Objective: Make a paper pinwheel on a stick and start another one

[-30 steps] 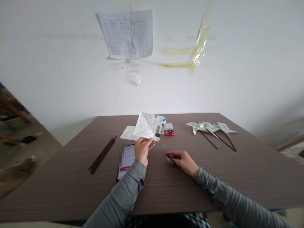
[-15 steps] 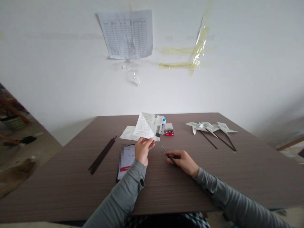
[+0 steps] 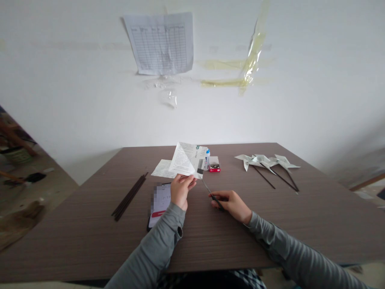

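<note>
My left hand (image 3: 181,189) pinches the lower edge of a printed sheet of paper (image 3: 184,159) with a folded-over triangular part, holding it above the table. My right hand (image 3: 233,205) is closed around the black handle of a pair of scissors (image 3: 217,202). Their thin metal blade points up and left, its tip at the paper's lower right corner. Whether the blades are parted cannot be made out. A second printed sheet (image 3: 162,168) lies flat behind my left hand, partly covered by the held one. My left forearm partly hides a phone (image 3: 158,202) with a lit screen.
Several dark thin sticks (image 3: 129,197) lie on the brown table (image 3: 90,237) at left. A glue bottle with a blue cap (image 3: 207,159) stands beside a small red box (image 3: 214,167) of little metal pieces. Paper pinwheels (image 3: 264,161) on dark sticks lie at right. A wall rises behind.
</note>
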Tool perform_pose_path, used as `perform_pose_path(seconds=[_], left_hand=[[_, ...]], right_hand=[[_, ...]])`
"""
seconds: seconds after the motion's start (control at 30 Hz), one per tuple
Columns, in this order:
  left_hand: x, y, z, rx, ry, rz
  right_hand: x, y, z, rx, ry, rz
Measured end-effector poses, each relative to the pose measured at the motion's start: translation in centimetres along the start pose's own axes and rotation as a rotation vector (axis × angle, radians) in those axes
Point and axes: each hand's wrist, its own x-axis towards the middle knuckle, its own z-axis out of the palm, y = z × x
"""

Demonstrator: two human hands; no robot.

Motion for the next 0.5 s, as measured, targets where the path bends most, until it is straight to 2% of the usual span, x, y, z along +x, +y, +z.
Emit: perform_pose_path(seconds=[0.3, 0.5], left_hand=[[0.1, -0.1, -0.1, -0.022, -0.016, 0.008], [0.1, -0.1, -0.2, -0.032, -0.021, 0.004]], right_hand=[[0.1, 0.5, 0.0, 0.01, 0.019, -0.01], [0.6, 1.6, -0.6, -0.043, -0.058, 0.059]])
